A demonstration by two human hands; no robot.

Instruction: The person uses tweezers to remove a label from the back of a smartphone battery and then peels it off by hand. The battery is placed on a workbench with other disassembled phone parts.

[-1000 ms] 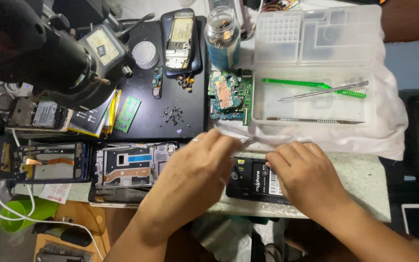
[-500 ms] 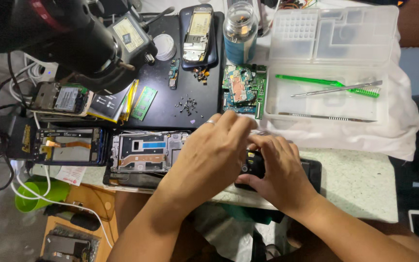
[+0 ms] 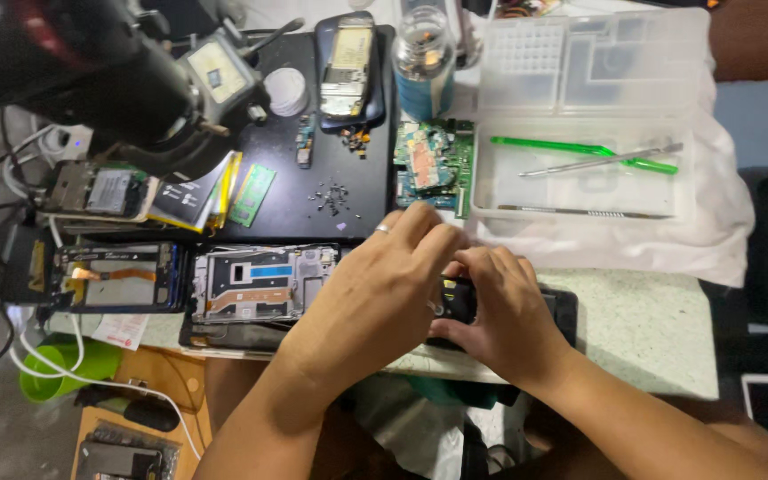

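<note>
Both hands meet over a small black phone [image 3: 555, 311] lying at the near edge of the worktop [image 3: 642, 329], the left hand [image 3: 384, 284] curled over its left end and the right hand [image 3: 508, 316] pinching its side, seemingly to steady it, while loose screws [image 3: 331, 197] sit well apart on the black mat [image 3: 286, 213] farther back.

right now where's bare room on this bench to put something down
Bare speckled counter lies right of the hands, below the white cloth. The black mat has a small clear strip under the loose screws. Left is crowded: opened phone frames, circuit boards, cables. The clear tray holds tools.
</note>
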